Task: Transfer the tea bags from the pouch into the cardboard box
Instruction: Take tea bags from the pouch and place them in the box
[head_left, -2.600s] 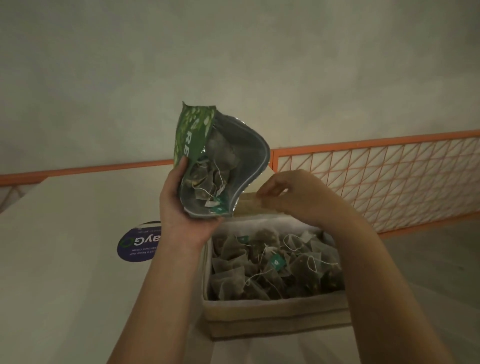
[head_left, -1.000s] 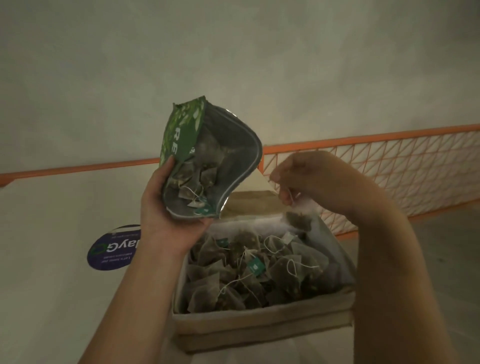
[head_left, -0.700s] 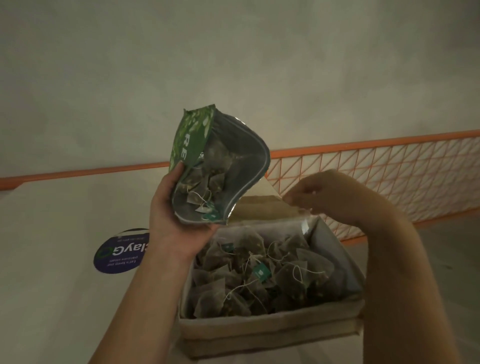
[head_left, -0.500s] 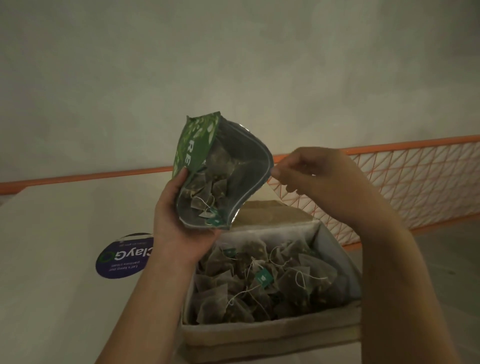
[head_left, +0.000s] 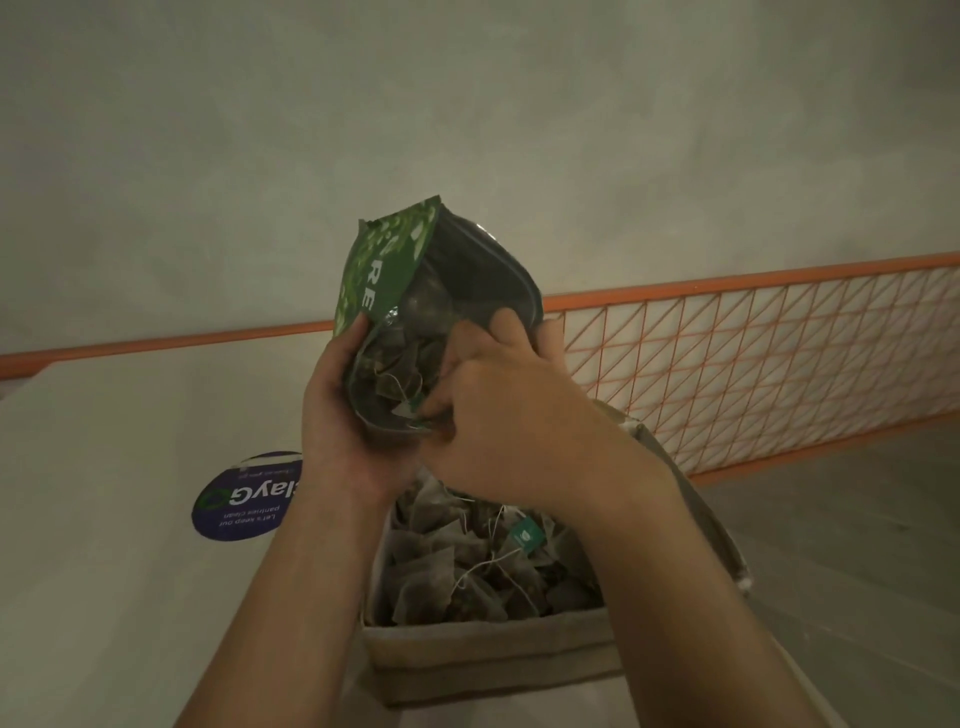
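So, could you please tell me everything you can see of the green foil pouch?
The green foil pouch has a pale leaf print and white letters "RE" outside, with a dark lining. It is held up over the open cardboard box, mouth gaping toward the camera, with mesh tea bags inside. The left hand grips its lower left side; the right hand reaches into its mouth, fingers curled among the bags.

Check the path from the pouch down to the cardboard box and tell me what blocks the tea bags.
Nothing visible blocks it. The left hand holds the pouch directly above the open cardboard box, and the right hand reaches into the pouch's mouth among the tea bags. The box top is uncovered.
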